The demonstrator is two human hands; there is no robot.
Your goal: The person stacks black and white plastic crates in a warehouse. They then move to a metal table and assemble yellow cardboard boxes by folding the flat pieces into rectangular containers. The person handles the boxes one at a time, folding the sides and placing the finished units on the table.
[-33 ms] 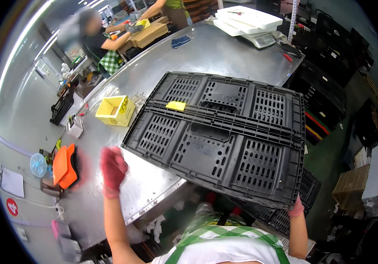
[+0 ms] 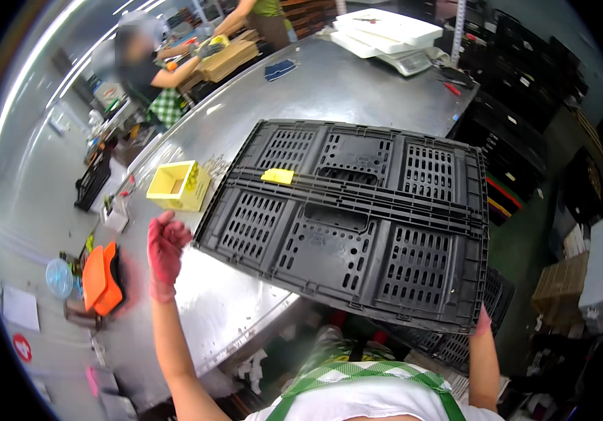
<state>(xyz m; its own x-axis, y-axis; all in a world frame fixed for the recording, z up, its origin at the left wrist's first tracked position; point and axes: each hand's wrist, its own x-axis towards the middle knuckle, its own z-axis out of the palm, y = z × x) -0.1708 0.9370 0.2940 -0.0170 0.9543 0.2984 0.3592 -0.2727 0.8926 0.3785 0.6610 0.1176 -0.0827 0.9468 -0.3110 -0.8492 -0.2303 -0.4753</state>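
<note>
A folded black plastic crate [image 2: 326, 254] with slotted panels lies tilted over the steel table [image 2: 238, 303] and past its near edge. My right hand [image 2: 482, 323], in a pink glove, grips the crate's near right corner; its fingers are mostly hidden behind the rim. Left of the crate, my left hand [image 2: 167, 247], gloved in pinkish red, hovers over the table with fingers apart and nothing in them. A yellow tag [image 2: 278, 176] sits on the crate's middle seam. Just beyond my left hand stands a yellow box [image 2: 179, 186] with small green-yellow fruit at one side.
Orange scoop-like trays [image 2: 99, 278] lie at the left. White foam lids [image 2: 387, 31] rest on a scale [image 2: 414, 63] at the far right. Another folded black crate [image 2: 496, 298] is below my right hand. Two people work across the table, beside flattened cardboard [image 2: 231, 59].
My left hand has shifted slightly left and its curled fingers have spread. The right hand stays at the crate's corner. The whole view has shifted a little.
</note>
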